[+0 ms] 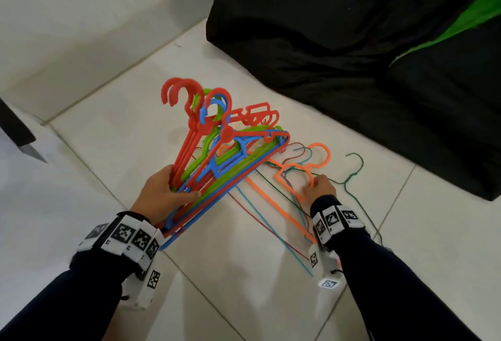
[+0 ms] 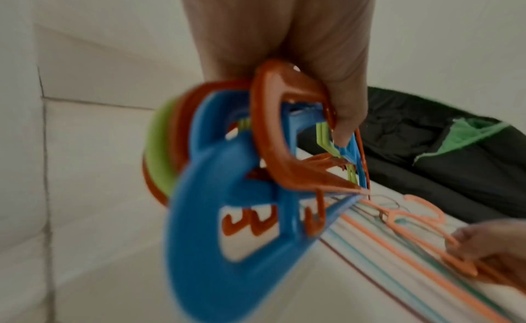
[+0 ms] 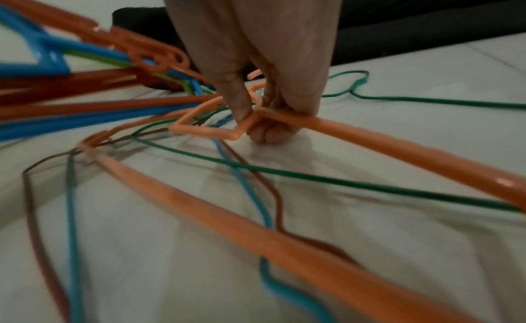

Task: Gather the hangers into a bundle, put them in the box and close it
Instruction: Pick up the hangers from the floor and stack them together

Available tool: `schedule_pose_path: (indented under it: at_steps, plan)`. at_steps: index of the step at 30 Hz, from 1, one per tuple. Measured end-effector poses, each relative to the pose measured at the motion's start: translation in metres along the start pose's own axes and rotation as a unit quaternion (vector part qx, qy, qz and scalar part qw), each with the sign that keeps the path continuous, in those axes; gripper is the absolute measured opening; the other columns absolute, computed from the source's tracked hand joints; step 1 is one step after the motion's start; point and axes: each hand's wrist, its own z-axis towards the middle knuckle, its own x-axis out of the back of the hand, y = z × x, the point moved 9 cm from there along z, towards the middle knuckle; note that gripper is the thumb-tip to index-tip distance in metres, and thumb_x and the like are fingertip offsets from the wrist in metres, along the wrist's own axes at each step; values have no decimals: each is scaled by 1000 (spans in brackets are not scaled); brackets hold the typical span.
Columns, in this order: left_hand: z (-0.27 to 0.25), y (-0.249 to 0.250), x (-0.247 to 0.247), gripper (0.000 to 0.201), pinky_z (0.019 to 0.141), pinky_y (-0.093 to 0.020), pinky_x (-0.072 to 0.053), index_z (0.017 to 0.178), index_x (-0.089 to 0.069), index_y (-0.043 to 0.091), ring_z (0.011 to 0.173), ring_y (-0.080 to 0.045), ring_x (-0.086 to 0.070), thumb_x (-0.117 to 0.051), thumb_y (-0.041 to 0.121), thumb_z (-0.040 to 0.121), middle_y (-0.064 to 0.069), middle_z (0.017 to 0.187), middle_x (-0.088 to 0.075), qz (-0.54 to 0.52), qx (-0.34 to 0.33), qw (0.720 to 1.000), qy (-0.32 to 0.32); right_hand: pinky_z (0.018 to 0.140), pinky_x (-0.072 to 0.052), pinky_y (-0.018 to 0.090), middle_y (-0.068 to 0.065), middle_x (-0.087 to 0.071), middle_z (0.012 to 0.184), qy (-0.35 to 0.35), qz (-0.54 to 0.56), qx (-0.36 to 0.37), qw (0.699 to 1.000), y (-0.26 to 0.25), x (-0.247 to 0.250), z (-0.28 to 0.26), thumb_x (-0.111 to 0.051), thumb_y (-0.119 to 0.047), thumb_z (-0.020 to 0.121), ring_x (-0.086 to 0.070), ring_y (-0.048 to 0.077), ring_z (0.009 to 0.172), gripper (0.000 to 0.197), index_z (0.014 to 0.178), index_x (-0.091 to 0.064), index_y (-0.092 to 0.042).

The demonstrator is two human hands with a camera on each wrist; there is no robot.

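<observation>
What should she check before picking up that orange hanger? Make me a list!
1. Left hand holds the hanger bundle firmly: ok, fingers wrapped round it.
2. Right hand has the orange hanger: ok, pinched at its shoulder bend.
3. Orange hanger free of the others: not ok, the thin green wire hanger, the teal wire hanger and the dark red wire hanger cross under it.
4. Bundle hooks lined up: not ok, they fan apart.
5. Box ready and open: cannot tell, no box in view.
</observation>
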Motion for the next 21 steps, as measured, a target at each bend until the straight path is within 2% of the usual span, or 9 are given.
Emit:
schedule_pose_path:
  at_steps: [2, 5, 7, 10, 12, 14, 17, 19, 21]
  plan:
    - [-4, -7, -3, 36, 74, -31, -48, 98, -57, 11, 75, -15, -61, -76, 5, 68, -2, 86, -63, 29, 9, 1000, 0, 92, -43, 34, 25, -60, 118, 3, 12, 4, 1000, 5, 13, 2, -49, -13, 89, -54, 36, 112, 27, 114, -51, 0]
    - [-10, -14, -5, 31, 72, -31, -47, 92, -57, 12, 75, -23, -60, -75, 3, 67, -5, 83, -63, 48, 16, 999, -2, 89, -45, 35, 26, -64, 111, 20, 27, 23, 999, 11, 37, 0, -46, -18, 92, -59, 37, 106, 26, 112, -55, -6]
    - [-15, -17, -3, 28, 73, -33, -49, 87, -58, 11, 74, -24, -60, -75, 2, 67, -3, 77, -63, 33, 19, 999, -4, 86, -46, 36, 25, -66, 103, 40, 16, 47, 998, 10, 57, -5, -45, -19, 92, -60, 38, 101, 24, 106, -60, -7]
    - [-23, -12, 9, 26, 71, -30, -46, 85, -58, 10, 69, -22, -58, -74, -2, 67, 1, 70, -60, 9, 19, 1000, 0, 75, -42, 28, 14, -62, 84, 49, 27, 82, 995, 5, 86, -19, -45, -12, 91, -60, 31, 88, 21, 91, -66, -10]
    - [-29, -1, 21, 28, 70, -28, -44, 83, -59, 11, 69, -23, -57, -77, 1, 63, 1, 69, -61, 7, 4, 1000, 8, 71, -41, 27, 10, -59, 83, 19, 32, 121, 992, -6, 97, -34, -46, -9, 91, -57, 25, 80, 20, 85, -64, -14]
    - [-38, 9, 34, 29, 71, -26, -44, 86, -62, 10, 72, -22, -59, -77, 2, 63, -4, 73, -64, 14, -9, 1000, 26, 70, -42, 27, 7, -57, 90, -22, 20, 175, 984, -26, 102, -53, -48, -10, 92, -54, 20, 78, 17, 91, -64, -15]
    - [-56, 21, 55, 30, 73, -28, -44, 96, -65, 4, 76, -22, -60, -74, -1, 67, -11, 84, -66, 25, -20, 998, 56, 76, -40, 30, 5, -58, 90, -24, -24, 236, 971, -57, 111, -84, -56, -28, 89, -53, 22, 86, 21, 104, -64, -17]
    - [-71, 29, 66, 30, 73, -28, -43, 96, -65, 3, 76, -22, -59, -74, 1, 68, -11, 86, -65, 45, -30, 996, 65, 77, -41, 33, 12, -62, 87, -11, -36, 287, 957, -79, 117, -110, -58, -31, 87, -55, 28, 85, 15, 95, -65, -19]
    - [-85, 37, 76, 27, 72, -27, -43, 93, -64, 6, 76, -22, -58, -74, 2, 68, -10, 86, -65, 63, -40, 995, 73, 76, -40, 29, 12, -63, 86, -14, -28, 347, 937, -100, 120, -139, -60, -23, 87, -56, 25, 82, 13, 89, -67, -13]
